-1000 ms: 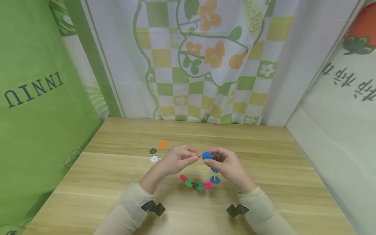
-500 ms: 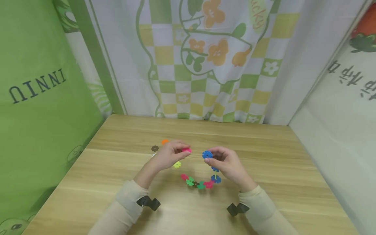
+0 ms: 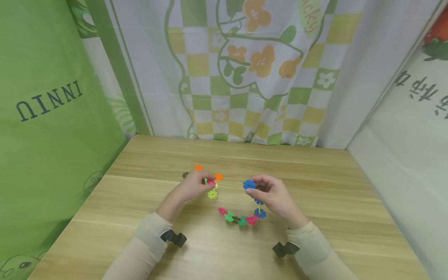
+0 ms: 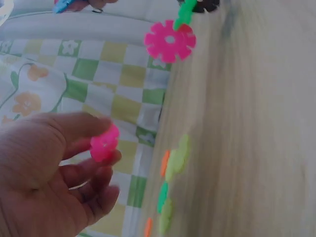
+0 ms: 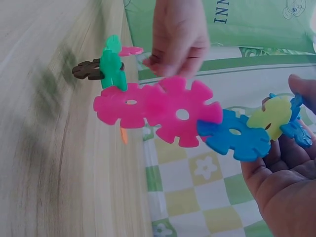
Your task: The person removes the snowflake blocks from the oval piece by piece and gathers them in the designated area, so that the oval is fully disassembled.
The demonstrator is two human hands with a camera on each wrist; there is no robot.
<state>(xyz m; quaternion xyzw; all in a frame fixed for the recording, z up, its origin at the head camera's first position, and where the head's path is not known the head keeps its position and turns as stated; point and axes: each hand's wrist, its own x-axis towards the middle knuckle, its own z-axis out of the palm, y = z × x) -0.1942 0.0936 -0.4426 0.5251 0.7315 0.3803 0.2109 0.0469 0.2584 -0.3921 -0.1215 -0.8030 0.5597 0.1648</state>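
My right hand pinches a blue notched disc at one end of a chain of interlocking flower-shaped plastic discs. The chain hangs and curves leftward through yellow, blue, pink, green and brown discs to a pink end disc. My left hand pinches a separate pink disc between thumb and fingertips, apart from the chain. Below and beside that hand lie loose yellow discs and an orange disc on the table.
A wooden table lies under both hands. Another orange disc and a brown disc lie beyond my left hand, the brown one partly hidden. Behind the table hangs a checkered curtain.
My left hand has drawn away leftward from the blue disc, with the pink disc now visible in its fingers. Loose yellow and orange discs have come into sight. My right hand stays nearly still.
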